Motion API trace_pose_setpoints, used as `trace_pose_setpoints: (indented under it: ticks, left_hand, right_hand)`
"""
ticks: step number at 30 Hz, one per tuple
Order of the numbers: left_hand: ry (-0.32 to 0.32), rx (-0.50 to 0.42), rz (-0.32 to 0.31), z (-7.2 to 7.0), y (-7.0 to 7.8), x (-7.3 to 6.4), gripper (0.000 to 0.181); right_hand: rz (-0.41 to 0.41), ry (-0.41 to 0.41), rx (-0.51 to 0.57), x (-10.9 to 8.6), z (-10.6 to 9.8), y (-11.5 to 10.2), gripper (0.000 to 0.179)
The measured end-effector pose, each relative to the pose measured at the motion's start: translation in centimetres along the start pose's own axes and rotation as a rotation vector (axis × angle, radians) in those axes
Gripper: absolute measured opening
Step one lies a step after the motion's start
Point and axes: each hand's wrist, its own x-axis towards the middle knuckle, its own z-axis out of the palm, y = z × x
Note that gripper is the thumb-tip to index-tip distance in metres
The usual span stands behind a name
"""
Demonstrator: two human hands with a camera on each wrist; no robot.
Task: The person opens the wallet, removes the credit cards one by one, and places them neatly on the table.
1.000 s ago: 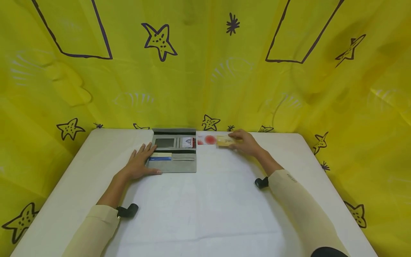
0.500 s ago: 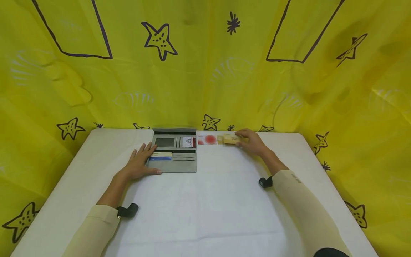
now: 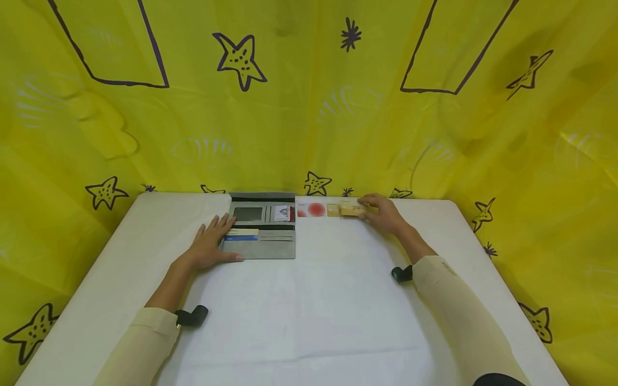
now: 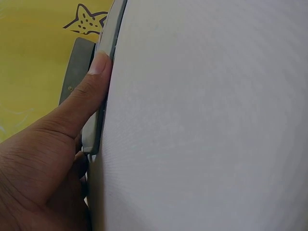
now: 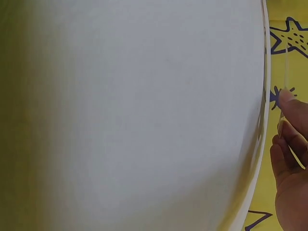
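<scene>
A grey wallet point(image 3: 270, 251) lies unfolded at the table's far side. My left hand point(image 3: 207, 247) rests on its left part with fingers spread, and in the left wrist view the thumb of that hand point(image 4: 53, 139) lies along the wallet's edge point(image 4: 89, 142). My right hand point(image 3: 383, 214) pinches a gold card point(image 3: 352, 209) by its right end. In the right wrist view this card point(image 5: 287, 67) shows edge-on, raised from the table. Left of it lie another gold card point(image 3: 332, 210), partly overlapped, and a white card with a red circle point(image 3: 316, 209).
A blue and cream card point(image 3: 241, 236) shows at the wallet's lower left, and a white printed card point(image 3: 282, 213) sits in an upper slot. The white table point(image 3: 299, 311) ends at a yellow curtain point(image 3: 289, 118) with drawn starfish.
My right hand has moved to the right with the gold card, and the gold card lying on the table has come into sight. My left hand stays where it was on the wallet.
</scene>
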Motion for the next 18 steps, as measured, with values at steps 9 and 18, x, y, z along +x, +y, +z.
trace_pose_setpoints:
  ticks: [9, 18]
  left_hand:
    - [0.002, -0.003, 0.000, 0.1, 0.0, 0.1, 0.115]
    - [-0.005, 0.003, -0.010, 0.0, 0.1, -0.1, 0.114]
  right_hand:
    - [0.043, 0.013, -0.013, -0.4, -0.7, 0.9, 0.042]
    - [0.047, 0.022, -0.034, -0.8, -1.3, 2.1, 0.041]
